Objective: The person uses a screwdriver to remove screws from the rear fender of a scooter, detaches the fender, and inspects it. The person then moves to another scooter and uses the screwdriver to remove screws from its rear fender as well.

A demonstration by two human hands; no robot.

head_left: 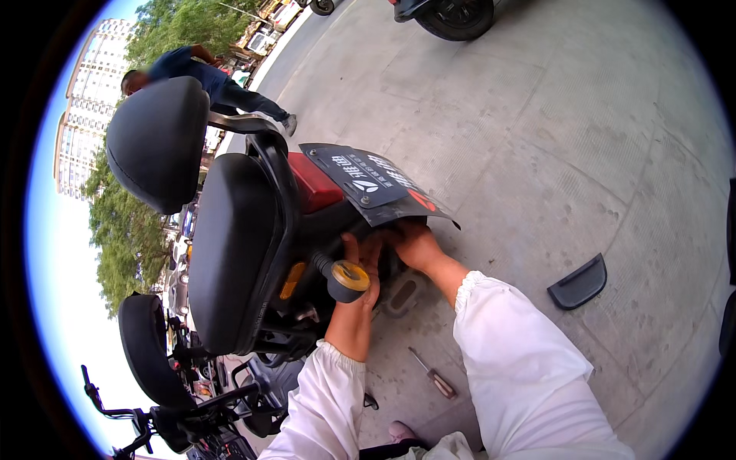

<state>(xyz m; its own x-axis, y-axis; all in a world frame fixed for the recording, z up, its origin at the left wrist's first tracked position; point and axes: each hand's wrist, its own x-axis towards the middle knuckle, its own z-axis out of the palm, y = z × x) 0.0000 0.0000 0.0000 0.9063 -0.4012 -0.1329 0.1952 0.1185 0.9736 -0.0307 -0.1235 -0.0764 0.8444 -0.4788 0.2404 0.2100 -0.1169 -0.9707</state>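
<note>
Both my hands reach under the rear of a black electric scooter, below its dark rear plate (pixel 376 180) and red tail light (pixel 316 182). My left hand (pixel 366 264) lies against the dark underside, behind the round orange turn signal (pixel 349 277). Its thumb points up, apart from the fingers, and I see nothing held in it. My right hand (pixel 414 244) is beneath the lower edge of the plate, near the rear wheel area. The plate hides its fingers, so what they touch cannot be made out. White sleeves cover both forearms.
A screwdriver (pixel 433 374) lies on the paved ground between my forearms. To the right rests a black plastic cover piece (pixel 578 282). The black seat (pixel 230 253) and backrest (pixel 157 146) rise at left. Beyond them a person (pixel 222 88) walks past. Another vehicle's wheel (pixel 458 17) stands at the top.
</note>
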